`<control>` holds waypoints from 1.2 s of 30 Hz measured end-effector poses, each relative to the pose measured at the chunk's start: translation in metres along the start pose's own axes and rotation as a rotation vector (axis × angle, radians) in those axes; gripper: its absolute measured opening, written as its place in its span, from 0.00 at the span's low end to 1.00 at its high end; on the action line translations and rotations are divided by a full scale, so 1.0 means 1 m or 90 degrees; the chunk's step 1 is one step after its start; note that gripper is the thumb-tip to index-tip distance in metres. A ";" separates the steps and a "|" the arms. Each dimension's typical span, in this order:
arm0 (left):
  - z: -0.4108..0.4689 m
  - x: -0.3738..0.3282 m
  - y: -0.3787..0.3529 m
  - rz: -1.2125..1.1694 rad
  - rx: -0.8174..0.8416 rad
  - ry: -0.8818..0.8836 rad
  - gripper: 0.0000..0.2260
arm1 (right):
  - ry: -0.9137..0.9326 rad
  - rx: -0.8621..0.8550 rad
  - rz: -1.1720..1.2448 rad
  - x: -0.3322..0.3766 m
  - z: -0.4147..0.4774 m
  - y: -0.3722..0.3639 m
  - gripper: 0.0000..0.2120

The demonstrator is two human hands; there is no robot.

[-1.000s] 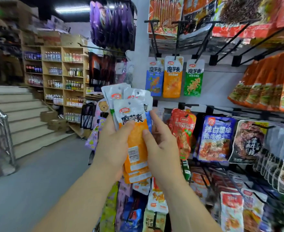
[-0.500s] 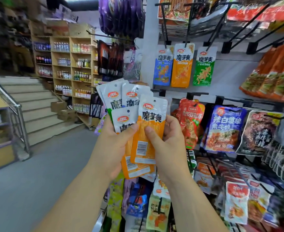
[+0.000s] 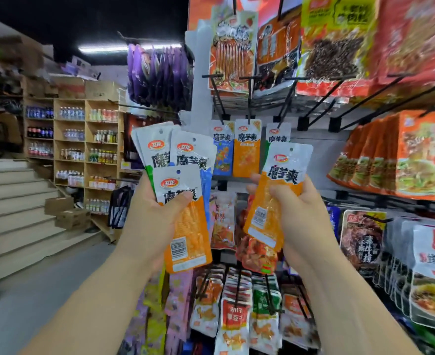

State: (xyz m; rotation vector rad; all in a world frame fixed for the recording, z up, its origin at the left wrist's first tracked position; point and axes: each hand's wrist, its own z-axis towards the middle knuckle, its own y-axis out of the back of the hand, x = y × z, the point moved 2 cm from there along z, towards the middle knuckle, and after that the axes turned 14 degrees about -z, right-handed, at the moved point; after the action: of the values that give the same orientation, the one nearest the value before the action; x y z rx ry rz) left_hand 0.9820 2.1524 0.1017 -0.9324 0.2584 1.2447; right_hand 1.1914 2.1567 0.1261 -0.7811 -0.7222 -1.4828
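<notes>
One loose packet (image 3: 275, 201): orange, tilted, hang-hole uppermost and barcode toward the camera; it sits just below and to the right of the hanging orange packet (image 3: 246, 152), probably pulled clear so it can go on that same-coloured hook
Right hand (image 3: 301, 219): curled round the loose packet, thumb across the front and fingertips behind; the grip is low on the pack, which leaves the hole end free for hooking
Left hand (image 3: 152, 221): closed on the fan of packets (image 3: 183, 160), down and left of the hanging orange packet; the thumb clamps the front orange one (image 3: 189, 231); the spread tops likely let the colours be read at a glance
Gap between hands: the two lots are apart, not touching; the hanging orange packet shows through the gap
Hook (image 3: 247, 106): a black rod rising straight above the hanging orange packet; its tip points out toward the person
Neighbours: a blue packet (image 3: 222, 152) just left of the hanging orange packet, a green one (image 3: 278, 135) just right, partly hidden by the loose packet
Next move, as I judge: lift the hole to the hook tip and slide it on; the tilt needs squaring first
Far left: drink shelves (image 3: 70, 139) and stairs (image 3: 19, 201), well apart from the hanging orange packet
</notes>
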 end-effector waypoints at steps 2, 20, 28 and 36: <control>0.017 0.000 -0.009 0.003 0.012 -0.008 0.19 | 0.014 0.000 -0.023 0.018 0.019 0.009 0.12; 0.071 0.025 -0.014 0.051 0.107 0.004 0.21 | 0.157 -0.056 -0.311 0.040 0.114 -0.008 0.36; 0.069 0.027 -0.009 0.039 0.111 0.002 0.20 | 0.123 -0.056 -0.277 0.039 0.124 -0.019 0.07; 0.070 0.032 -0.006 0.003 0.096 0.028 0.19 | 0.174 -0.127 -0.250 0.047 0.143 -0.033 0.22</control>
State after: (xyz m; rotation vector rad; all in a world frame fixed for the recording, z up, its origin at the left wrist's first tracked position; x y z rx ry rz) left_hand 0.9767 2.2250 0.1271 -0.8296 0.3844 1.1919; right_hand 1.1651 2.2480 0.2468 -0.5869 -0.5435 -1.9966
